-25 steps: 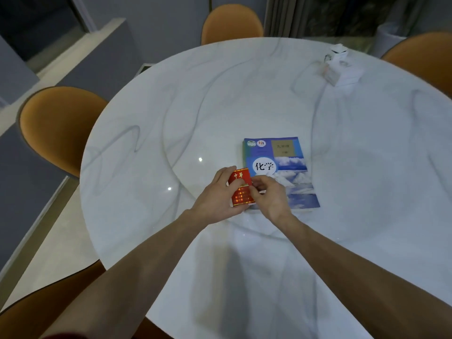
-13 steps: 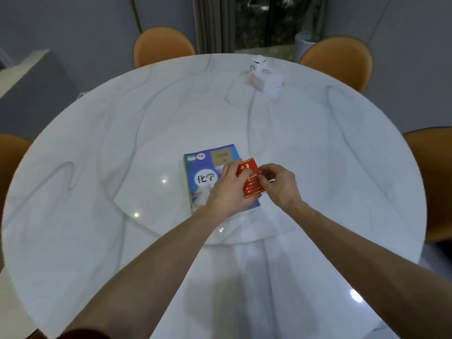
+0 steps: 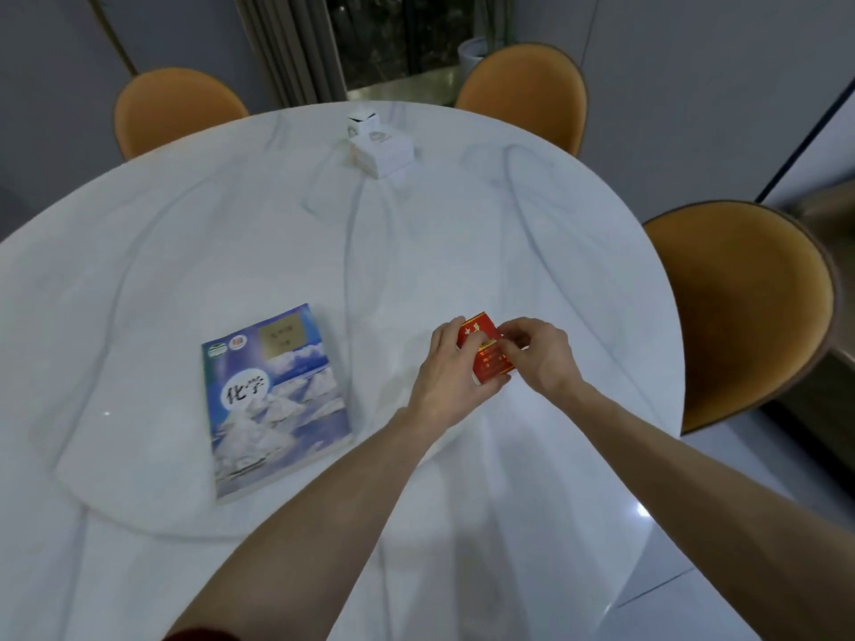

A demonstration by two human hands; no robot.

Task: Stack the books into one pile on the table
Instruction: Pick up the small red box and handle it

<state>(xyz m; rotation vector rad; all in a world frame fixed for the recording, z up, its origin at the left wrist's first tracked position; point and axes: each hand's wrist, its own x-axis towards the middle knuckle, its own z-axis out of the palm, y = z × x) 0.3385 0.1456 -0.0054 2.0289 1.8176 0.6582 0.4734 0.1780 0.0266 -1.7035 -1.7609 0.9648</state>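
A blue book (image 3: 273,400) with white clouds and mountains on its cover lies flat on the round white marble table (image 3: 185,252), left of centre. To its right, both hands hold a small red box (image 3: 486,353) with gold print just above the table. My left hand (image 3: 451,367) wraps the box's left side and underside. My right hand (image 3: 536,349) pinches its right edge with the fingertips. The box's lower part is hidden by my fingers.
Two white boxes (image 3: 379,148) stand stacked at the table's far side. Orange chairs ring the table: far left (image 3: 176,111), far right (image 3: 523,94) and right (image 3: 740,312). The table's right edge curves close to my hands.
Both hands have carried the red box to the right, off the blue book and away from it. The camera has swung right, so the book now sits at the left.
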